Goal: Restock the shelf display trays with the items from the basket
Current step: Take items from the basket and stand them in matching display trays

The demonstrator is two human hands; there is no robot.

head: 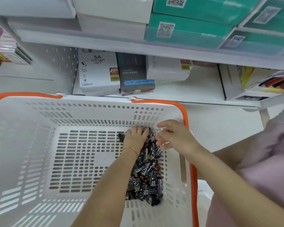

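Note:
A white slotted basket [39, 145] with orange handles fills the lower left of the head view. A heap of small black packets with white and red print [146, 179] lies along its right side. My left hand [134, 136], with a gold bracelet on the wrist, reaches down into the far end of the heap and its fingers curl over several packets. My right hand [172, 136] hovers just right of it by the basket's far right corner, fingers spread and bent, touching the top of the heap; whether it holds a packet is hidden.
Behind the basket runs a white shelf [195, 94] with a white 5A data cable box [97, 74], a dark box [134, 74] and white display boxes [246, 89] at the right. Above it, a second shelf carries white and teal boxes [187, 30].

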